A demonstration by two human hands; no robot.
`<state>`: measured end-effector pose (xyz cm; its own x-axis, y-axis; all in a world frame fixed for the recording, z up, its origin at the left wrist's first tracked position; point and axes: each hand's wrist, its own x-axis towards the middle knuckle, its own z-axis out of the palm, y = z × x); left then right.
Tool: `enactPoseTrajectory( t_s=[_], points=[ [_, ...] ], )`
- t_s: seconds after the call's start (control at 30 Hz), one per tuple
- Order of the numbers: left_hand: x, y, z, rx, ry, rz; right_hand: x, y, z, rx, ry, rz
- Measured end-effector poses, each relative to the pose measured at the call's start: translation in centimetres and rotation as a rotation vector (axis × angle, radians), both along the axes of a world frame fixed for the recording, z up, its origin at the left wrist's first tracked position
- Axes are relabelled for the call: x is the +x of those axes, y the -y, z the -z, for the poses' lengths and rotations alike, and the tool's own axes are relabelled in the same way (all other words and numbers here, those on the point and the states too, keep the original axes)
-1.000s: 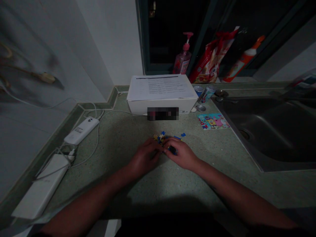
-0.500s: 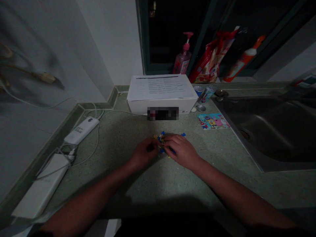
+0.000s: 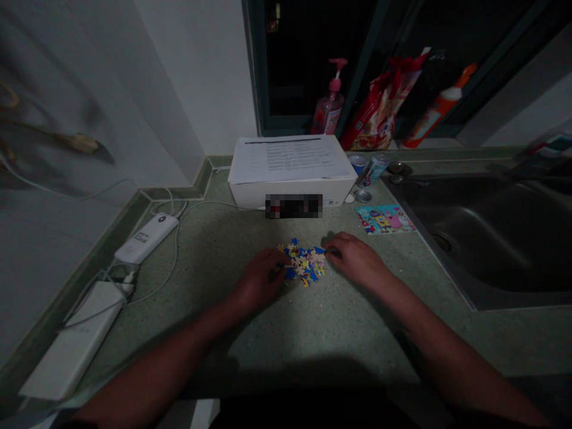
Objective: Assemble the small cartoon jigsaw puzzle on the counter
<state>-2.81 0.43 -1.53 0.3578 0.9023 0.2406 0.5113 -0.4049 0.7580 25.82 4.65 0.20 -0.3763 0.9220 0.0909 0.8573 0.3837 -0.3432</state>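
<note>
A small heap of jigsaw pieces (image 3: 306,262), blue, yellow, pink and tan, lies on the speckled green counter (image 3: 286,333). At the heap's left edge is my left hand (image 3: 263,274), its fingers curled together; what they pinch is too small and dark to make out. My right hand (image 3: 355,256) is at the heap's right edge, with thumb and fingertips close together beside a blue piece (image 3: 320,250). Whether that hand grips a piece cannot be seen clearly.
Behind the heap stands a white box (image 3: 290,187) with a printed sheet on top. A colourful picture card (image 3: 386,219) lies at the right, near the sink (image 3: 504,238). White power devices (image 3: 146,237) and cables are at the left; cans (image 3: 374,170) stand beside the box.
My right hand has moved right, off the heap, uncovering many pieces. The lone blue piece at the right has been drawn toward the heap. My left hand has barely moved.
</note>
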Motion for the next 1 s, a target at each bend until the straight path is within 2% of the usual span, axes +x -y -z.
enactPoseTrajectory(
  t_s=[0.23,0.5,0.7,1.0],
  points=[
    [0.0,0.1,0.3,0.069,0.025,0.042,-0.8,0.6,-0.4,-0.069,0.032,0.044],
    [0.1,0.2,0.3,0.067,0.027,0.065,-1.9,0.7,-0.8,-0.176,0.035,0.118],
    [0.1,0.2,0.7,0.105,0.035,0.068,-2.0,0.5,-0.5,-0.192,0.006,0.119],
    [0.1,0.2,0.7,0.097,0.040,0.070,-2.0,0.7,-1.2,-0.215,0.074,0.148]
  ],
)
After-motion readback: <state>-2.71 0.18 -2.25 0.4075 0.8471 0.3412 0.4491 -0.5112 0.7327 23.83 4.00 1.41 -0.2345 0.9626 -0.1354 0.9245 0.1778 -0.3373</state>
